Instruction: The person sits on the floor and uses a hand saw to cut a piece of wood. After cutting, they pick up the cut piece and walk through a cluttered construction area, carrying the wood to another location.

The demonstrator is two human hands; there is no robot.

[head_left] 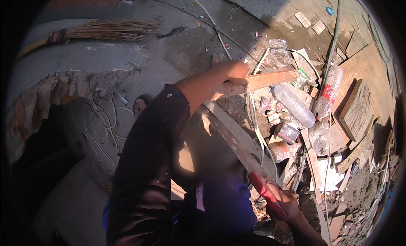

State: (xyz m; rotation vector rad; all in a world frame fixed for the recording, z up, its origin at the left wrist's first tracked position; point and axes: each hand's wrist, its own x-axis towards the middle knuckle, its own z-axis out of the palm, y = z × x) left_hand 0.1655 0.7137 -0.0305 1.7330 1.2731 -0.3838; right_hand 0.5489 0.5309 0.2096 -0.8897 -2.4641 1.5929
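My left hand (236, 73) is closed on a wooden board (270, 79), which sticks out to the right over the rubble. Low on the right, my right hand (284, 203) grips the red handle of a handsaw (237, 144). Its long blade slants up and left toward the board's near end, with its tip just below my left wrist. Whether blade and board touch, I cannot tell. My dark left sleeve (148, 170) and a blue garment fill the lower middle. A foot (139, 105) shows left of my left arm.
Two plastic bottles (294, 105) lie among wood scraps and litter at the right, beside a thick wood block (357, 109). Pale cables (256, 119) run past the blade. At the left are a broken concrete edge (63, 83), a straw broom (114, 29) and coiled white cord (101, 127).
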